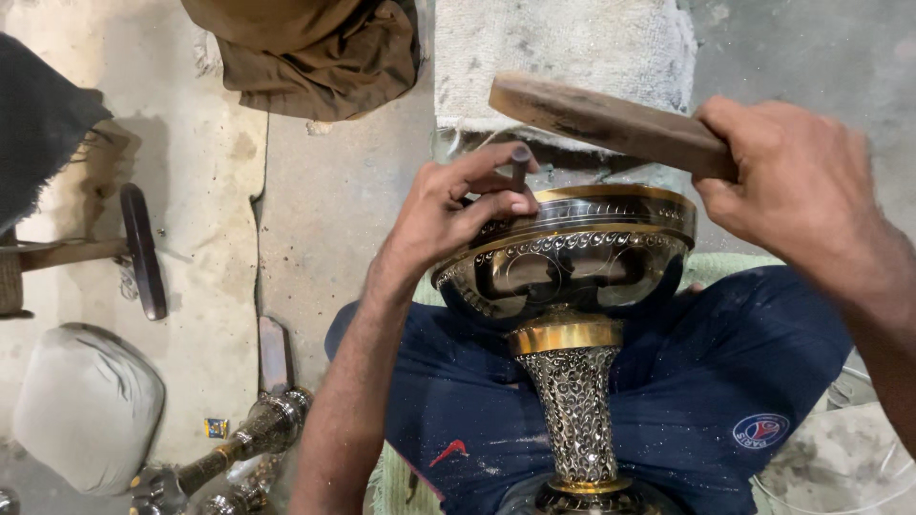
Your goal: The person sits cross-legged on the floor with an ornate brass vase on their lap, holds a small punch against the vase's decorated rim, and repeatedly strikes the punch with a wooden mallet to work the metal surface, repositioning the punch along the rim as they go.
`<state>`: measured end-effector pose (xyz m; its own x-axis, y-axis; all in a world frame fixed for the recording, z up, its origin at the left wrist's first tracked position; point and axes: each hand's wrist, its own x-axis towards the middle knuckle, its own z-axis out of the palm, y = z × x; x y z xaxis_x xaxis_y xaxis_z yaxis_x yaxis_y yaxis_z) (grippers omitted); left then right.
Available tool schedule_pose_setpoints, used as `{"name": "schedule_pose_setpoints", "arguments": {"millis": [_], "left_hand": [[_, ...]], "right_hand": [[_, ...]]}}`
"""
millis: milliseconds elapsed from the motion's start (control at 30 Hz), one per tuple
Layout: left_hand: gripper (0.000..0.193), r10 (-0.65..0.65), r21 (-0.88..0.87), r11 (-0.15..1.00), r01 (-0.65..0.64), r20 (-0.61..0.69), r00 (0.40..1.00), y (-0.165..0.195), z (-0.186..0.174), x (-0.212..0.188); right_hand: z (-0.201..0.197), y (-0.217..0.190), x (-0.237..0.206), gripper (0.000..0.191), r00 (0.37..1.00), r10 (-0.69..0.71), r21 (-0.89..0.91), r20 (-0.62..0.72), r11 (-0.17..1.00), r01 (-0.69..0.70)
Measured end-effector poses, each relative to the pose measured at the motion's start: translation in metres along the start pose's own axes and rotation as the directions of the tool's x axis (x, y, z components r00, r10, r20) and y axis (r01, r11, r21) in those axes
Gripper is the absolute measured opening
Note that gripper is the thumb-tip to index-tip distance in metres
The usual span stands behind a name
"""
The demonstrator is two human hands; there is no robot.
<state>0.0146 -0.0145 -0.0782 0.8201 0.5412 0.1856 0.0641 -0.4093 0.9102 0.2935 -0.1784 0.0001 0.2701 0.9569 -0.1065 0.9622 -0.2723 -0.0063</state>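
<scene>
- The concrete floor [324, 210] fills the view, pale and stained at the left, greyer in the middle and at the right.
- The person's lap, in dark blue shorts [668, 401], takes up the lower middle; a round white-and-red badge [760, 430] sits on the shorts at the right and a small red mark on them at the left.
- An engraved metal vase [572, 286] lies across the lap, its wide bowl away from the person; the bowl has gold bands and a row of circles, below it a gold collar and a finely patterned neck.
- A whitish rough cloth [572, 48] lies on the floor beyond the bowl, and a brown cloth [315, 48] lies bunched to its left.
- A pale stuffed cushion [86, 405] rests at the lower left.
- The right hand [792, 181] is clamped on a flat wooden mallet [601, 119], held raised above the bowl.
- The left hand [458, 205] rests on the bowl's rim, its fingers pinched on a short dark punch [520, 164] that stands on the rim.
- A dark hammer-like tool [141, 250] on a wooden handle lies on the floor at the left.
- Further metal pieces [258, 434] lie at the lower left, with a tiny blue-and-yellow square packet [217, 427] just beside them.
</scene>
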Motion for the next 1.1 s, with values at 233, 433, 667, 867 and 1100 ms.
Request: {"name": "schedule_pose_setpoints", "arguments": {"millis": [233, 433, 667, 867, 1100], "left_hand": [[0.044, -0.042, 0.025, 0.999, 0.043, -0.039, 0.998, 0.003, 0.003, -0.002], [0.039, -0.035, 0.047, 0.998, 0.036, -0.022, 0.999, 0.001, 0.001, -0.001], [0.047, -0.087, 0.049, 0.995, 0.087, -0.001, 0.996, 0.005, -0.001, -0.001], [0.045, -0.055, 0.069, 0.996, 0.054, 0.020, 0.998, 0.006, -0.003, 0.001], [0.039, 0.016, 0.099, 0.995, -0.020, 0.036, 0.999, 0.002, -0.004, 0.002]], "right_hand": [[0.001, -0.005, 0.004, 0.027, 0.972, 0.117, 0.517, 0.202, 0.831, -0.207], [0.000, -0.008, 0.003, 0.033, 0.997, -0.022, 0.531, 0.077, 0.847, -0.022], [0.006, -0.009, -0.003, 0.016, 0.981, 0.106, 0.574, 0.162, 0.799, -0.181], [0.006, -0.004, -0.005, 0.028, 0.978, 0.137, 0.500, 0.156, 0.843, -0.198], [0.006, -0.001, -0.012, 0.030, 0.999, 0.029, 0.321, -0.024, 0.947, -0.020]]}}
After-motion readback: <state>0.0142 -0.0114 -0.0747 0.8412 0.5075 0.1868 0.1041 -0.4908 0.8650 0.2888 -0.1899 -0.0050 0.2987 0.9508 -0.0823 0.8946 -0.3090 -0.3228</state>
